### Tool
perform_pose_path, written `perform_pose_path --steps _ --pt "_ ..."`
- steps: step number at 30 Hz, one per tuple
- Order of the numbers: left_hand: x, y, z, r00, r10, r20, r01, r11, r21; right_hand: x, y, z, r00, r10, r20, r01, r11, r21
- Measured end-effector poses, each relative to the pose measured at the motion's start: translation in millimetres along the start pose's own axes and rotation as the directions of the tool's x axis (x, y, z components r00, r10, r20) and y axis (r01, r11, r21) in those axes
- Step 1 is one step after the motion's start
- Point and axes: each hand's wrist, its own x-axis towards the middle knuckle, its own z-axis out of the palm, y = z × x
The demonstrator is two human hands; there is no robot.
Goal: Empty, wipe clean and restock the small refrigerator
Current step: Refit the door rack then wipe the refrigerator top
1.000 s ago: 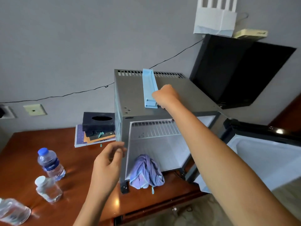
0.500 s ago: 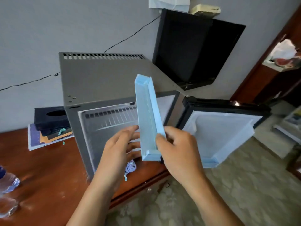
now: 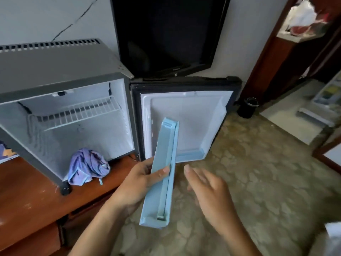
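Light-blue door shelf [image 3: 162, 170] gripped in left hand [image 3: 137, 183], thumb across its front, held slantwise in front of open fridge door [image 3: 186, 122]. Right hand [image 3: 208, 193] just beside, fingers spread, grasping nothing. Fridge [image 3: 60, 78] on wooden counter [image 3: 27, 206], cavity bare except wire rack [image 3: 77, 113]; purple cloth [image 3: 87, 166] bunched at cavity's front edge. Likely step: refit shelf into door. Advice: bring right hand onto free end, turn shelf level w/ open side up, line end tabs up w/ door liner slots, press down evenly, no forcing one side.
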Motion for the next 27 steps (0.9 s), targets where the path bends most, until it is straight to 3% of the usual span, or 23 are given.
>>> perform_pose_path --steps 2,4,8,10,12,14,16,19,22,27 --pt "6.0 0.9 10.1 0.992 -0.07 0.105 0.064 0.997 0.053 23.5 7.4 -23.2 0.978 0.132 0.159 -0.168 0.957 0.235" --pt "9.9 2.4 19.2 0.966 -0.145 0.215 0.133 0.989 0.068 42.9 16.9 -37.3 0.919 0.165 0.359 -0.318 0.847 0.425" --pt "24.0 9.3 29.0 0.948 -0.206 0.241 0.201 0.979 0.045 66.3 24.1 -47.8 0.875 0.141 0.464 -0.424 0.687 0.591" --pt "36.9 12.0 22.7 0.949 -0.225 0.221 0.23 0.973 0.002 75.8 21.7 -49.2 0.886 0.134 0.445 -0.421 0.635 0.648" --pt "49.3 9.1 8.0 0.939 -0.257 0.228 0.31 0.92 -0.239 87.3 19.1 -51.8 0.911 0.13 0.391 -0.389 0.584 0.712" --pt "58.3 2.4 -5.0 0.941 -0.238 0.242 0.338 0.724 -0.602 98.3 15.0 -54.9 0.932 0.153 0.329 -0.358 0.538 0.763" --pt "67.2 -0.8 -7.2 0.97 -0.16 0.181 0.241 0.6 -0.763 109.4 12.8 -56.6 0.946 0.191 0.26 -0.322 0.503 0.802" --pt "79.7 -7.2 1.2 0.996 -0.088 0.012 0.063 0.616 -0.785 124.8 10.8 -54.8 0.962 0.209 0.175 -0.259 0.496 0.829" --pt "90.8 -4.4 6.0 0.998 0.048 0.047 0.011 0.565 -0.825 136.5 5.4 -51.4 0.968 0.224 0.117 -0.22 0.52 0.825" --pt "113.4 4.8 16.8 0.992 0.108 -0.058 -0.117 0.69 -0.714 154.9 3.2 -45.9 0.969 0.228 0.096 -0.215 0.585 0.782"
